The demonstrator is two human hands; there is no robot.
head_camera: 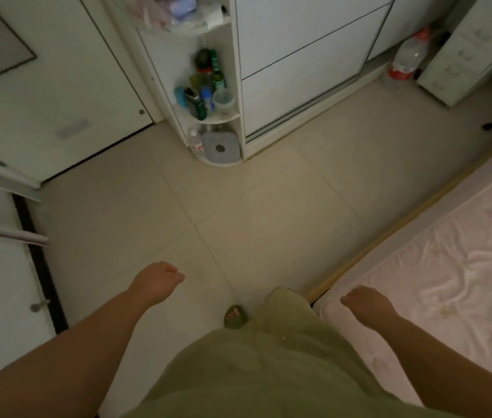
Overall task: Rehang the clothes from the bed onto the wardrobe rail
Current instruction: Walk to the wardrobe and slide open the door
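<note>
- Standing between bed [437, 267] and wardrobe [302, 70]; left hand [155, 283] and right hand [366, 301] hang loosely curled, each grip holding nothing
- No clothes or rail in view; progress is not possible to judge; wardrobe doors look shut

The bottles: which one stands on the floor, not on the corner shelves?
The big clear bottle with the red label, on the floor beside the wardrobe; the other bottles all sit on the corner shelf unit.
</note>
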